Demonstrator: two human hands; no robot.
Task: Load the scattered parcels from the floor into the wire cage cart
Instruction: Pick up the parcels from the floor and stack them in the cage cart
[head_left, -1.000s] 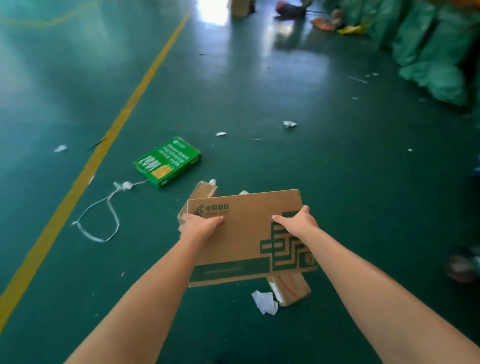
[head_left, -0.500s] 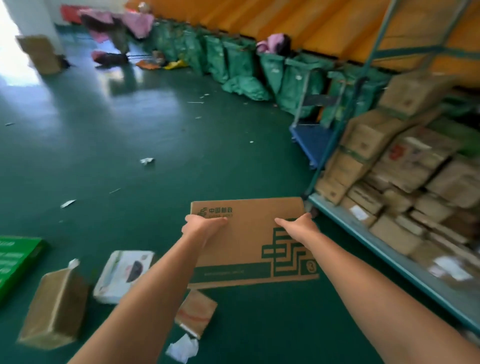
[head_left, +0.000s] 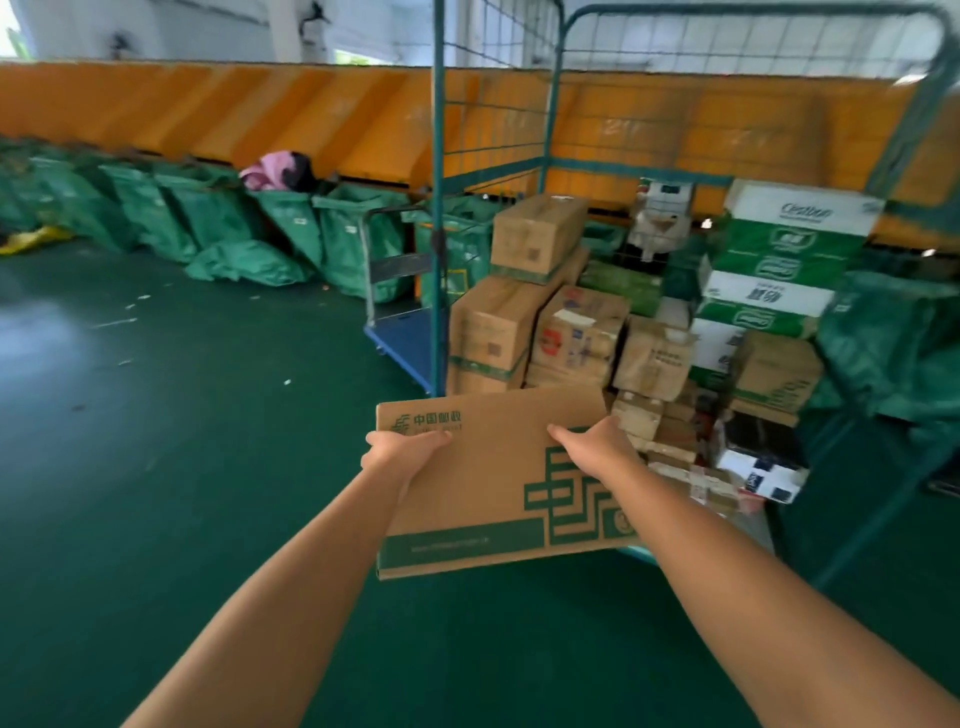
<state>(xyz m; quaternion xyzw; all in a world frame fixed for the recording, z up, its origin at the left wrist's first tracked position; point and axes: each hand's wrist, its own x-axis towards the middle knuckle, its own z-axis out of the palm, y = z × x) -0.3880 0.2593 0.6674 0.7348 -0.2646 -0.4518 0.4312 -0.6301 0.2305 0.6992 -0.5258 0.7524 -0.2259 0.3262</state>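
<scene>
Green floor (head_left: 182, 493) lies bare left of the wire cage cart (head_left: 439, 208), whose near side stands open onto stacked cartons (head_left: 540, 234). Just before it hangs a flat brown parcel (head_left: 483, 483) with green postal print, left hand (head_left: 402, 449) and right hand (head_left: 597, 447) gripping its far edge, thumbs on top

Matt brown cardboard parcel (head_left: 483, 483), painted metal wire cage cart (head_left: 439, 208), glossy green floor (head_left: 182, 467)
</scene>
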